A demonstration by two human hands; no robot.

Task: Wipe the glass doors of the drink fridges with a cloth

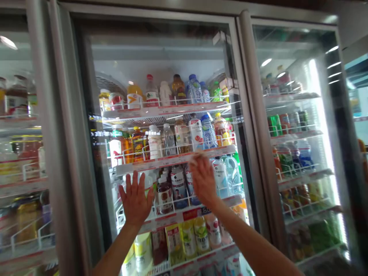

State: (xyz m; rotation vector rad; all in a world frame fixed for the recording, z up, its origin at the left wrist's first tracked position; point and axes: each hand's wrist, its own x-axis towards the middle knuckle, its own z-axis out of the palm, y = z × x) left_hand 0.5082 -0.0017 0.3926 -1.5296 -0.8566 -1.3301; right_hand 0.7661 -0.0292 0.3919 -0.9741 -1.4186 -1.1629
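My left hand (pixel 136 201) is raised with its fingers spread, palm toward the glass door (pixel 161 42) of a drinks fridge. It holds nothing that I can see. To its right and a little higher, my right hand (pixel 203 182) is also up in front of the glass, fingers stretched upward and blurred by motion. A pale smear shows at its fingertips; whether that is a thin thing or just blur, I cannot make out. Behind the hands, dark-labelled bottles (pixel 178 184) stand on a shelf, partly hidden by them. Whether either palm touches the glass is unclear.
Upper shelves hold more bottles, among them a blue-capped bottle (pixel 195 89). Yellow-green drinks (pixel 188 237) line a lower shelf. Metal door frames (pixel 254 115) flank the glass. Another stocked fridge (pixel 299 132) stands at right, with one more at left. Reflections lie on the glass.
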